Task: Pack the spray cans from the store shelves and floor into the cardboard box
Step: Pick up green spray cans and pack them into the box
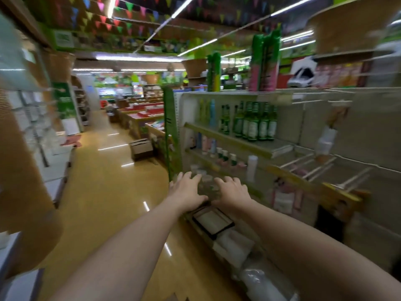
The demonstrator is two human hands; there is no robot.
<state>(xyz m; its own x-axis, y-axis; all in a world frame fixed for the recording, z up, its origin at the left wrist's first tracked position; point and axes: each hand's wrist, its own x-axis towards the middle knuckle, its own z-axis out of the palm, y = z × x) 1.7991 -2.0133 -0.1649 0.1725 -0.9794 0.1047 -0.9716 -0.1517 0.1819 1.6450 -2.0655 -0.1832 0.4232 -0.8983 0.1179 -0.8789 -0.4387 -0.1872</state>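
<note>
I am looking down a shop aisle, and the whole picture is blurry. I am reaching both arms out toward the shelves in the right half of the frame. My left hand (187, 189) and my right hand (231, 189) are sitting side by side, a little below the middle of the frame. The fingers of both hands are reaching forward over a blurry greenish thing (206, 185) that is lying between them on a low shelf. I cannot tell if the hands are holding it or only touching it, and I cannot tell what it is.

The cans are standing high up on the top shelf (230, 93). The green spray cans (213, 72) are standing in the upper middle of the frame. The pink and green spray cans (264, 61) are standing a bit to the right of them.

The cardboard box (141, 148) is sitting on the shiny yellow floor (104, 192), left of the shelves, well apart from my hands. Green bottles (256, 123) are standing in a row on a middle shelf, lower than the cans. A flat dark-edged tray (211, 221) is lying just below my wrists.
</note>
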